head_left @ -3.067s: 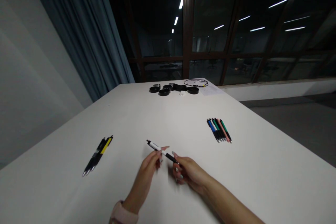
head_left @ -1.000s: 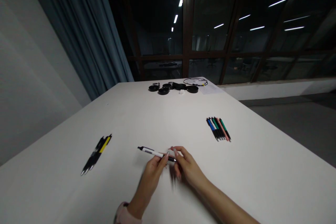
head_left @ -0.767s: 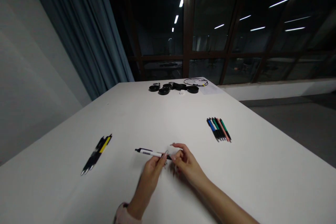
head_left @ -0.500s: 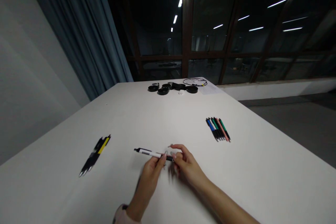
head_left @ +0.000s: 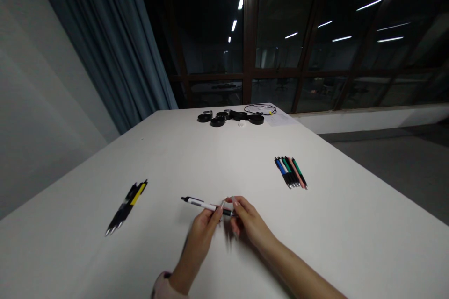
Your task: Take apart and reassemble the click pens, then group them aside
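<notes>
Well, my left hand pinched the white pen between thumb and fingers, while my right hand sat curled at its tip, gripping or not, I couldn't tell.

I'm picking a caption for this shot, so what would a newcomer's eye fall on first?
Probably the white-and-black pen at the near middle of the view, held in the left hand, with the right hand at its tip end. Next, the row of colorful pens on the table to the right, and the small group of dark and yellow pens to the left.
</notes>
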`<state>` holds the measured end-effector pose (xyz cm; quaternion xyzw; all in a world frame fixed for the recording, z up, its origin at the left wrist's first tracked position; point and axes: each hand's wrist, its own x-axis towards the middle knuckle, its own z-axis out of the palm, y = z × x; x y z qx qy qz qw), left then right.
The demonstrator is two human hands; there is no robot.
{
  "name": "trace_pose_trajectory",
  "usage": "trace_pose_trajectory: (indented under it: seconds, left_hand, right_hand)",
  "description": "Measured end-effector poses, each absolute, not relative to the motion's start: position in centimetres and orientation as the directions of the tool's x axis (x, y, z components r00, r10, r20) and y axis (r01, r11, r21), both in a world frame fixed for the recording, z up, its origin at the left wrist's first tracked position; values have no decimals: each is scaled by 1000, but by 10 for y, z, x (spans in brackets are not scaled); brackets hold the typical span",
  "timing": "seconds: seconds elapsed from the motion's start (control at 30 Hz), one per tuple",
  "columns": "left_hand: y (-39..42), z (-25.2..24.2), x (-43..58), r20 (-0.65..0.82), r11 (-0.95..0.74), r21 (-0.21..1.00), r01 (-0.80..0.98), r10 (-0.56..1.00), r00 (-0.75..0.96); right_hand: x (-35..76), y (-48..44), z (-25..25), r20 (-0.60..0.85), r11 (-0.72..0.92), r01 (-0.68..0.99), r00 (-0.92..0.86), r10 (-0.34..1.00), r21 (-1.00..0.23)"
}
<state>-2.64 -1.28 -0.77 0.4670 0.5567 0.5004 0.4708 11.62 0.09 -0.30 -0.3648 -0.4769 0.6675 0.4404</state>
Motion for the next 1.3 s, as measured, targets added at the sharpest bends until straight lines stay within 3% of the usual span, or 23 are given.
trace_pose_trajectory:
  seconds: [0.37, 0.7, 0.87, 1.13, 1.3]
  left_hand:
    - [-11, 3, -24, -98, 115, 989, 93, 981, -168]
    - [-9, -7, -31, -73, 89, 992, 85, 981, -180]
    - [-7, -5, -33, -103, 109, 994, 11, 962, -252]
    - [1, -5, -49, -159, 38, 965, -258, 869, -468]
    - [4, -1, -52, -143, 66, 981, -181, 876, -460]
  right_hand:
    - [118, 2, -1, -18, -93, -267, -270, 963, -959]
    - [119, 5, -10, -90, -98, -20, -237, 967, -995]
    - [123, 5, -5, -67, -71, -8, -231, 971, -997]
    - [145, 17, -2, -50, -50, 2, -149, 988, -999]
    - [157, 26, -10, 13, 16, 73, -38, 999, -997]
